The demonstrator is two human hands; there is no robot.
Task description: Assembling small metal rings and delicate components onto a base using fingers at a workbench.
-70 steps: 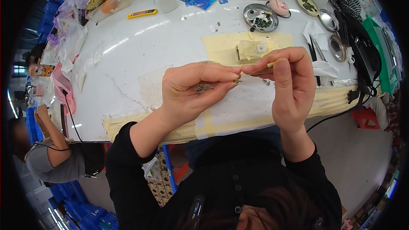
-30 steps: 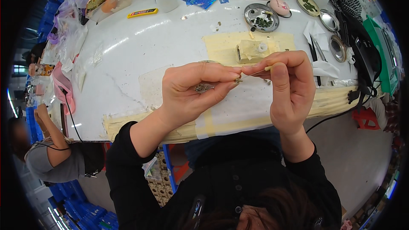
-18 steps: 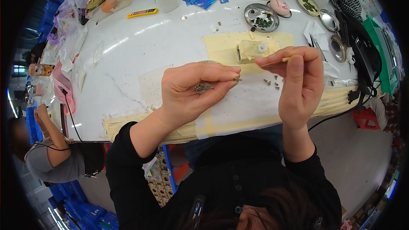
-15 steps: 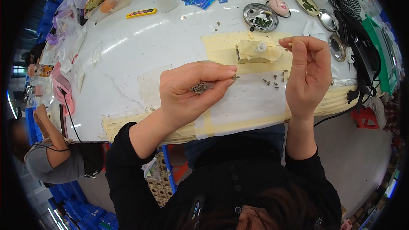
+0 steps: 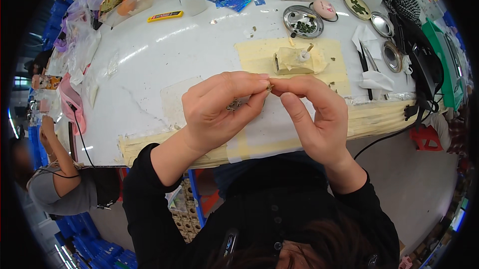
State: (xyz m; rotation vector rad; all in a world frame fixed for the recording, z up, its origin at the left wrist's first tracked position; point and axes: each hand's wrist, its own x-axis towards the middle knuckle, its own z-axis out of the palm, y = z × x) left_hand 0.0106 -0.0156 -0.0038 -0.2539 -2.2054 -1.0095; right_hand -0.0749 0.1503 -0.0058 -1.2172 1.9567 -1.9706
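Note:
My left hand (image 5: 219, 107) pinches a tiny brownish metallic piece (image 5: 270, 88) between thumb and fingertips. My right hand (image 5: 317, 114) meets it there, its index fingertip against the piece and its thumb held apart. Inside the curl of my left hand several small metallic pieces (image 5: 233, 103) show; whether they lie in the palm or on the table I cannot tell. Just beyond my hands sits a tape-wrapped block (image 5: 288, 62) with a small white container (image 5: 303, 56) on top. A thin yellowish stick (image 5: 310, 48) leans up from that container.
A round metal dish (image 5: 287, 19) with dark green bits stands beyond the block. To the right lie tweezers (image 5: 369, 54), a white tissue (image 5: 376, 80) and metal lids (image 5: 391, 55). A yellow cutter (image 5: 165, 16) is at the far left. A co-worker (image 5: 62, 184) sits on the left.
My right hand has moved left and nearer, from beside the block to my left fingertips. The stick it held has been let go and now stands at the white container.

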